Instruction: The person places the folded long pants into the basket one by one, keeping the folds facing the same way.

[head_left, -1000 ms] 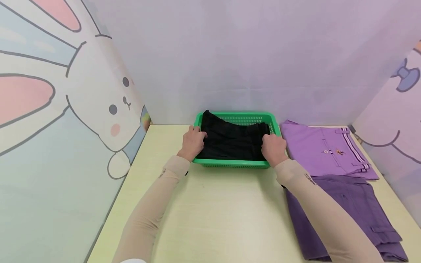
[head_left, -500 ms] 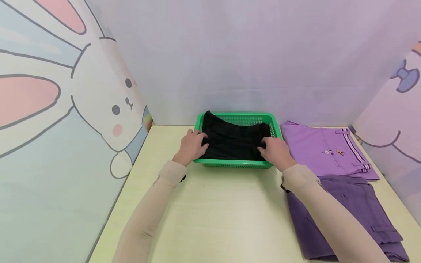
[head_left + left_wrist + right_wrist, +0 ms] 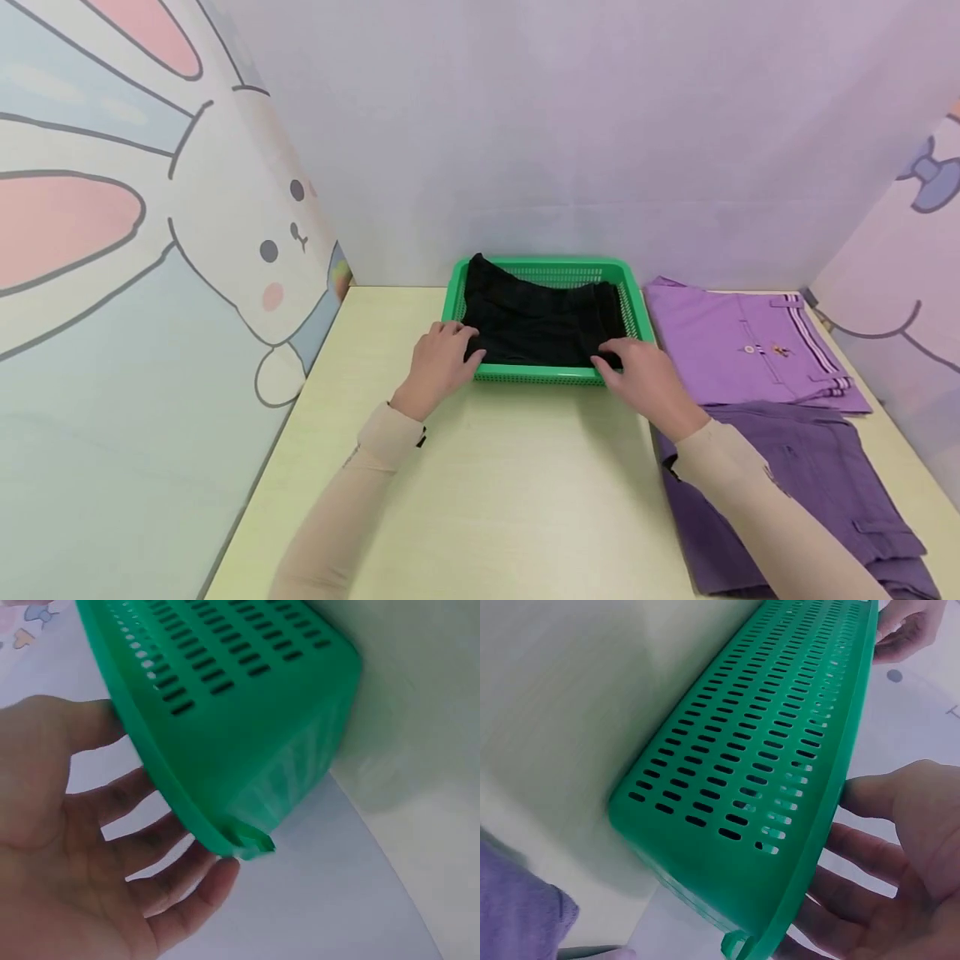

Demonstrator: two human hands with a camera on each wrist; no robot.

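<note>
A folded black garment (image 3: 532,321), apparently trousers, lies in a green plastic basket (image 3: 543,371) with slotted walls. Its far left corner pokes up beside the back rim. My left hand (image 3: 437,364) is at the basket's near left corner, fingers reaching over the rim at the garment's edge. In the left wrist view the fingers of that hand (image 3: 82,840) are spread and loosely bent along the rim. At the near right corner is my right hand (image 3: 648,379), its fingertips over the garment's edge. The right wrist view shows its fingers (image 3: 862,892) relaxed and apart, right at the rim.
To the right of the basket lie folded lilac trousers (image 3: 720,346) with a striped waistband. Folded dark purple trousers (image 3: 810,475) lie in front of them, partly under the right forearm. A pale wall stands close behind the basket, with cartoon-printed walls at both sides of the table (image 3: 517,492).
Both hands have slid back towards me, from the garment's left and right ends to the basket's near corners. Their curled fingers have loosened and spread. The garment stays in the basket.
</note>
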